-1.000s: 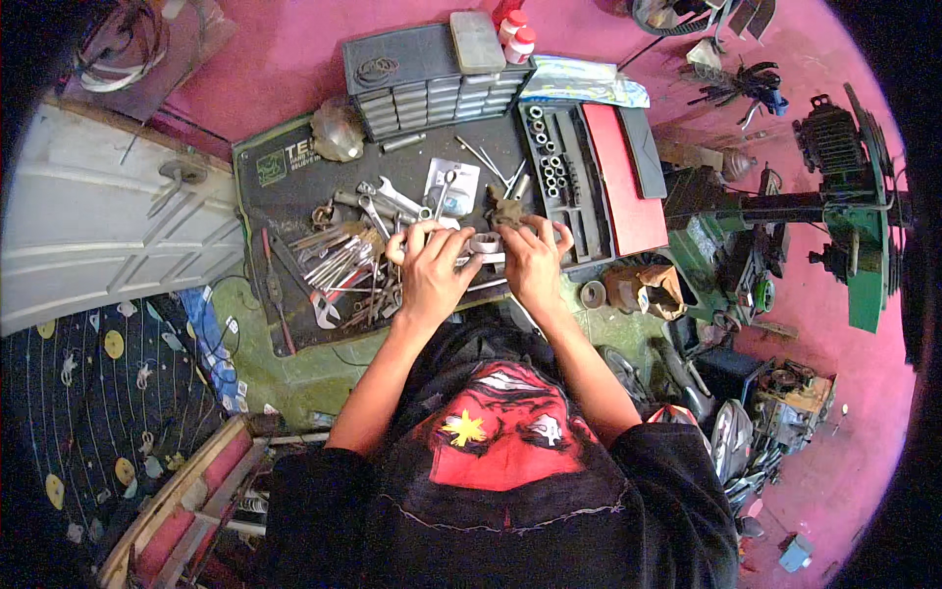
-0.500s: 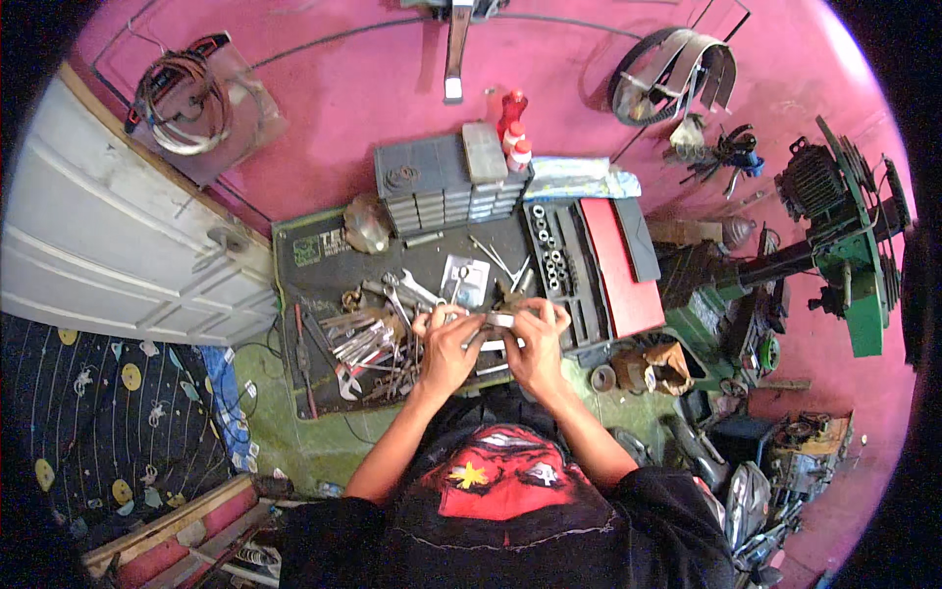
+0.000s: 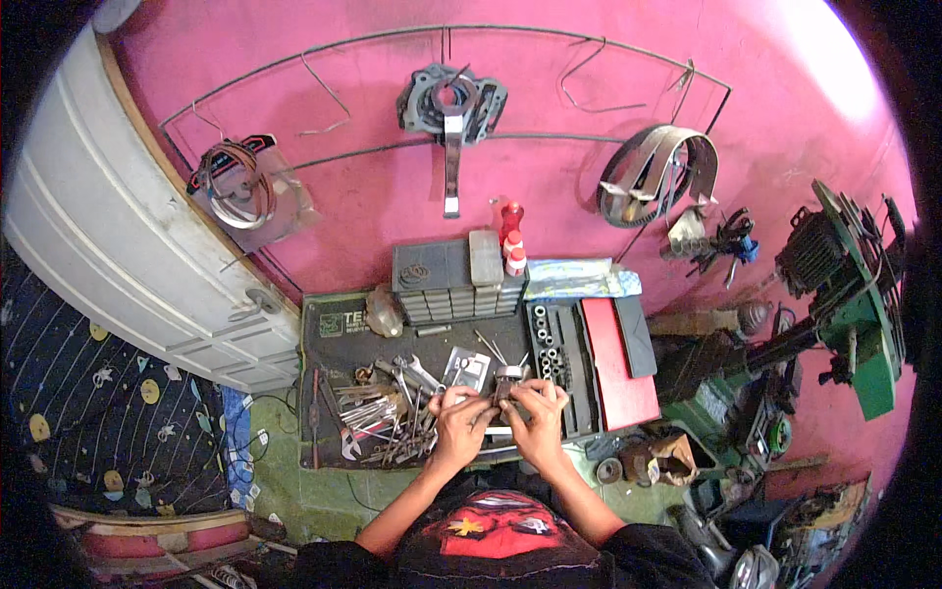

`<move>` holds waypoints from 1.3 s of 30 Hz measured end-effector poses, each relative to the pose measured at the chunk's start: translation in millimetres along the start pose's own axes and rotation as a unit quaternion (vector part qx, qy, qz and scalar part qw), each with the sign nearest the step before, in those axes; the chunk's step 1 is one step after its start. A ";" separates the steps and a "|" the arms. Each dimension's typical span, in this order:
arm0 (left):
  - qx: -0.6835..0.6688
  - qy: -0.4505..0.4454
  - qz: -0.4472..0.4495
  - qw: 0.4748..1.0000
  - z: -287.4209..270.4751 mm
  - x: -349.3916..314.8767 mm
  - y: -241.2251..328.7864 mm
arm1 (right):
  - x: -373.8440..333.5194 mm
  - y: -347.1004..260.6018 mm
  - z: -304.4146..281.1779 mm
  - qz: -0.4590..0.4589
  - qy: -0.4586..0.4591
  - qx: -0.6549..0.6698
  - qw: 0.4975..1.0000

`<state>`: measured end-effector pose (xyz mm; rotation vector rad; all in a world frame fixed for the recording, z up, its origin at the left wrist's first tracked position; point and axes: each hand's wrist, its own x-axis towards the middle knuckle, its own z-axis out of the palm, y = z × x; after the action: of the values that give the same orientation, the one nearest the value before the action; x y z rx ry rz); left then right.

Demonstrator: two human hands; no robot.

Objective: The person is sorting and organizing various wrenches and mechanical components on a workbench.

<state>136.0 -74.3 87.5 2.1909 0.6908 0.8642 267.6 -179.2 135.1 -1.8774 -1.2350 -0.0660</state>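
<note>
Close together over the front of the workbench, both hands pinch a small round metal part (image 3: pixel 509 374) with a silvery top and a darker lower portion. My left hand (image 3: pixel 459 424) grips it from the left with curled fingers. On the other side, my right hand (image 3: pixel 537 419) holds it by thumb and fingertips. The fingers cover much of the part, so its exact kind cannot be told. Left of my left hand lies a heap of wrenches and other hand tools (image 3: pixel 378 407). A clear packet (image 3: pixel 467 367) lies just beyond the hands.
A grey drawer cabinet (image 3: pixel 446 302) with red-capped bottles (image 3: pixel 515 260) stands against the pink wall. To the right lie a socket set (image 3: pixel 546 344) and a red case panel (image 3: pixel 618 368). A green drill press (image 3: pixel 868 368) stands far right; a white door (image 3: pixel 167 265) is left.
The view has tilted up, so more wall shows and the bench sits lower. The metal part has turned in my fingers; both hands still hold it.
</note>
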 end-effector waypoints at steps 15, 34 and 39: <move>-0.009 0.100 0.000 0.995 -12.5 59.0 57.8 | 72.4 -2.9 -39.3 -0.032 -0.012 0.066 0.997; -0.052 0.159 0.050 0.985 -69.5 201.9 103.8 | 227.2 -41.7 -66.8 -0.109 0.029 0.141 0.984; -0.055 0.160 0.062 0.984 -96.0 235.8 119.3 | 265.3 -57.4 -70.1 -0.134 0.036 0.157 0.978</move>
<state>242.6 45.5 318.4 2.0337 0.6439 1.3079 385.4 -27.0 339.0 -1.4210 -1.3552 -0.0793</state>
